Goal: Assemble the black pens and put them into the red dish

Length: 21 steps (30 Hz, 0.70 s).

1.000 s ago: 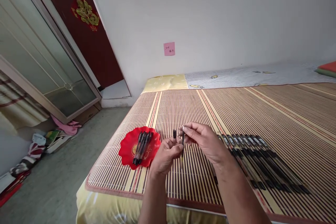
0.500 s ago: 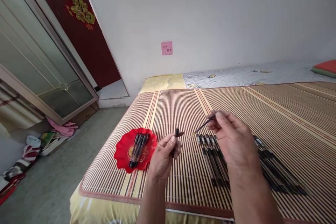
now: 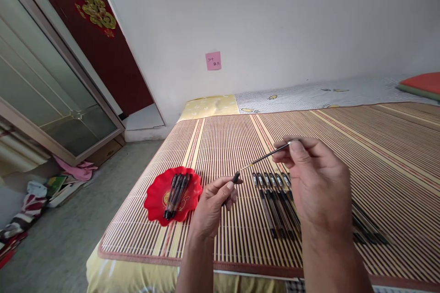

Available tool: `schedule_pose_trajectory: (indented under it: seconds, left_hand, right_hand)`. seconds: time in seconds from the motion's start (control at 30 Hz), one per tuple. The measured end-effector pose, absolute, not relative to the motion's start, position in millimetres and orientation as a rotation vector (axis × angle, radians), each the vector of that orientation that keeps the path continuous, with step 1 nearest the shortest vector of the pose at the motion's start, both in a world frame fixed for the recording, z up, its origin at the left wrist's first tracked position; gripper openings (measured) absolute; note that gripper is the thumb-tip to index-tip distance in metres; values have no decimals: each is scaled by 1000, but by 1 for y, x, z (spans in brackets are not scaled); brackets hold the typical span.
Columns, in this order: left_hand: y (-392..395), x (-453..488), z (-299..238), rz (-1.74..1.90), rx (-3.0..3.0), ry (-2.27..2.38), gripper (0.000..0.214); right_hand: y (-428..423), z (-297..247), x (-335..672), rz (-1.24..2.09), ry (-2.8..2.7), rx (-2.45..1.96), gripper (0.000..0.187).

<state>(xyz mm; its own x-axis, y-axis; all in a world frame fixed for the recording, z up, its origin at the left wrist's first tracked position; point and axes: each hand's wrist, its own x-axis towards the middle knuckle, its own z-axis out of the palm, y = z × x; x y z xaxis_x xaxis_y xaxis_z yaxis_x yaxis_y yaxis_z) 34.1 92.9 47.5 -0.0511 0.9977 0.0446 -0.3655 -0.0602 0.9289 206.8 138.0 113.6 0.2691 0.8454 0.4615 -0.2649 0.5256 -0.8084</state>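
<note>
Left hand (image 3: 211,206) pinches a barrel (image 3: 235,177), mouth up. Right hand (image 3: 318,183) pinches a refill (image 3: 266,157), tip aimed at it so both line up. Pens (image 3: 271,201) lie beneath the right hand.

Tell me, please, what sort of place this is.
Probably a bedroom at home: a bed covered with a striped bamboo mat, a patterned sheet along its far side, and a dark red door with a gold ornament. Clothes lie on the floor.
</note>
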Motion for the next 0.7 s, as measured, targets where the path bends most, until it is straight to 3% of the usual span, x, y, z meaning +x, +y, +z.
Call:
schedule_pose_trajectory:
  seconds: [0.7]
  left_hand:
    - [90, 32, 48, 1432, 1033, 1029, 30]
  right_hand:
    - [135, 116, 210, 755, -1139, -737, 12]
